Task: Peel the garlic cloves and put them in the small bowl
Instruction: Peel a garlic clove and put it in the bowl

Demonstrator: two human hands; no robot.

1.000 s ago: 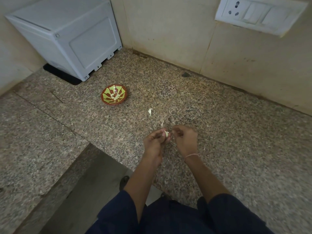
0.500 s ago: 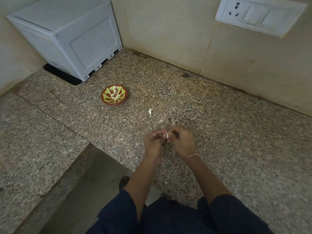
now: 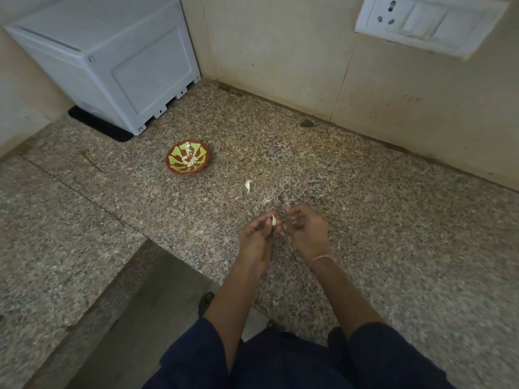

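My left hand (image 3: 257, 234) pinches a pale garlic clove (image 3: 274, 220) at its fingertips, just above the granite counter. My right hand (image 3: 307, 230) is right beside it with curled fingers, slightly apart from the clove; whether it holds a bit of skin I cannot tell. The small bowl (image 3: 187, 160), brown-rimmed with a yellow-green pattern, sits to the far left of my hands and holds a few peeled cloves. A loose clove or peel piece (image 3: 248, 185) and a smaller scrap (image 3: 266, 200) lie on the counter between bowl and hands.
A white plastic box (image 3: 112, 57) on a black mat stands in the far left corner. A socket and switch plate (image 3: 427, 22) is on the wall at top right. The counter edge (image 3: 179, 256) steps down at the lower left.
My right hand has drawn slightly away from the clove, opening a small gap. The left hand keeps its hold on the clove, which shows more clearly now.
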